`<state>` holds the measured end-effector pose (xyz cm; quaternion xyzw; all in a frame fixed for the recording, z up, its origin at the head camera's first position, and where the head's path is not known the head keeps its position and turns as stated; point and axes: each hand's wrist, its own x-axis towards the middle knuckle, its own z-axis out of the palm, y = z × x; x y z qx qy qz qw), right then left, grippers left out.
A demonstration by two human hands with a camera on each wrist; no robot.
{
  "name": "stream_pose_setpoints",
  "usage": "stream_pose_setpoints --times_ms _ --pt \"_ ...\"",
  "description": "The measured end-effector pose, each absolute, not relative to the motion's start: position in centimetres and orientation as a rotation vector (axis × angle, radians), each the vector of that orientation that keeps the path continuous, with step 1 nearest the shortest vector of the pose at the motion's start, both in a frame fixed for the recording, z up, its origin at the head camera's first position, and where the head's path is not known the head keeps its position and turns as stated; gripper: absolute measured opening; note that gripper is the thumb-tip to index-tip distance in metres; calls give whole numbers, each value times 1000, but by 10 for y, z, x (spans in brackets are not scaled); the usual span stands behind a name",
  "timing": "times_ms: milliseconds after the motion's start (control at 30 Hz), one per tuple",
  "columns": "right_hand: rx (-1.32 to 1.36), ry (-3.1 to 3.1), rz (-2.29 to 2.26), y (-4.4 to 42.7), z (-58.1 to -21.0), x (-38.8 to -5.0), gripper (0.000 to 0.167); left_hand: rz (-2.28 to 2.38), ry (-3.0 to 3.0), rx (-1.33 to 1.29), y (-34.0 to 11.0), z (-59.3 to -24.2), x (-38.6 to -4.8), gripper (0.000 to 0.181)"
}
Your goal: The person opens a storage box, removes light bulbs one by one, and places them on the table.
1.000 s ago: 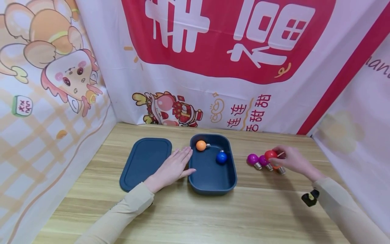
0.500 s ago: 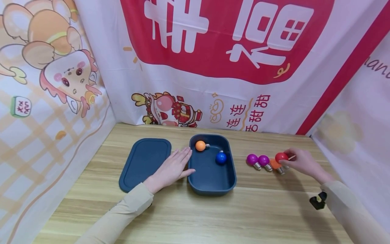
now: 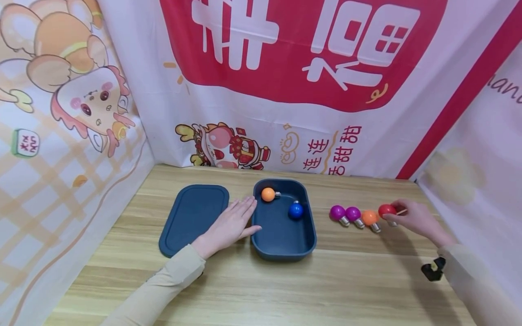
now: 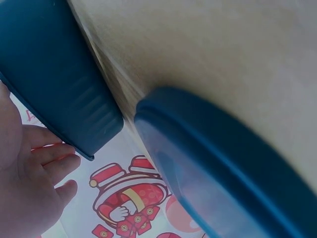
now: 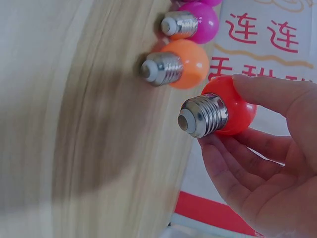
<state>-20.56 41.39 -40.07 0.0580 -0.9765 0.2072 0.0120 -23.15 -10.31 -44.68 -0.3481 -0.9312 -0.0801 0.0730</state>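
while your right hand pinches the red bulb beside three others, your left hand, fingers straight, touches the unlidded box, two bulbs inside.

purple bulbs: 2 | orange bulbs: 2 | blue bulb: 1 | red bulb: 1 | all bulbs together number 6 | dark box: 1 | lid: 1 | hands: 2

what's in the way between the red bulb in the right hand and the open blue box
In a row along the table: first the orange bulb beside the red bulb, then two purple bulbs nearer the blue box.
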Motion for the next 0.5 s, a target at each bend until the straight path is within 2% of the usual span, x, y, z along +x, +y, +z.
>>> stream_pose_setpoints --times_ms 500 --pt "71 -3162 645 431 -419 -201 53 -252 -2797 -1056 -103 -447 -232 77"
